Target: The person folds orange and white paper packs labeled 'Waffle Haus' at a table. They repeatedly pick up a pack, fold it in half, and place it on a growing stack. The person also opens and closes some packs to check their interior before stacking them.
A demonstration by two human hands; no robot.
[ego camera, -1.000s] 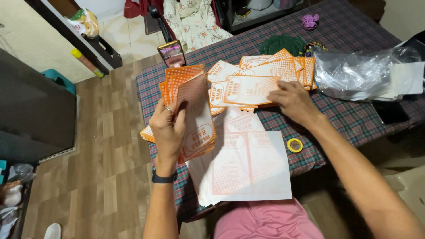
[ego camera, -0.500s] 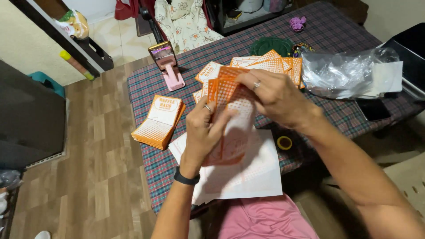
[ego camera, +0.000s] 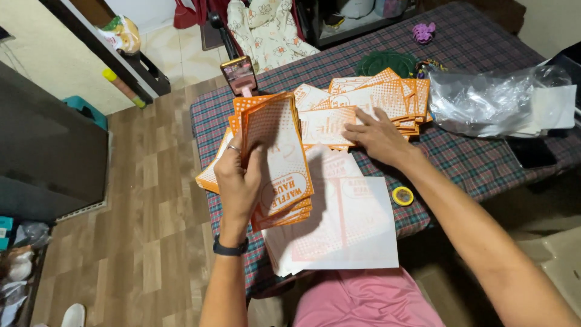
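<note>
Since half a second ago the hands have split apart: right hand (ego camera: 378, 136) moved out to the table, left hand (ego camera: 239, 178) kept the bundle. Left hand grasps a stack of orange-and-white printed paper sleeves (ego camera: 278, 160), held tilted above the table edge. Right hand lies flat, fingers spread, pressing on the fanned pile of sleeves (ego camera: 375, 100) on the plaid tablecloth (ego camera: 484, 157). White printed sheets (ego camera: 345, 224) lie under the held stack. Yellow tape roll (ego camera: 402, 195) sits just right of the sheets. Clear plastic bag (ego camera: 490, 100) lies far right; phone on pink stand (ego camera: 239, 75) sits behind the held stack.
</note>
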